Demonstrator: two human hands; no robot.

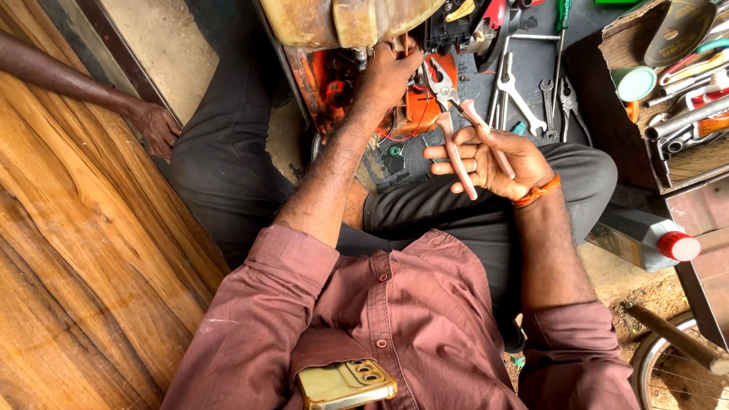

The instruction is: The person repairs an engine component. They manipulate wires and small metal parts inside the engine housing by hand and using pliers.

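Observation:
My right hand [493, 156] holds a pair of pliers [456, 114] with pink handles, its metal jaws pointing up toward an orange machine [414, 114]. My left hand [387, 76] reaches forward and rests on that orange machine, fingers curled against its parts just below a yellowish tank [342, 21]. An orange band sits on my right wrist. I sit cross-legged in dark trousers and a maroon shirt, with a gold phone [345, 383] in the chest pocket.
Wrenches and another pair of pliers [524, 95] lie on the dark floor. A wooden box of tools [668, 83] stands at the right. A bottle with a red cap [645, 239] lies nearby. Another person's hand [156, 125] rests by a wooden board at left.

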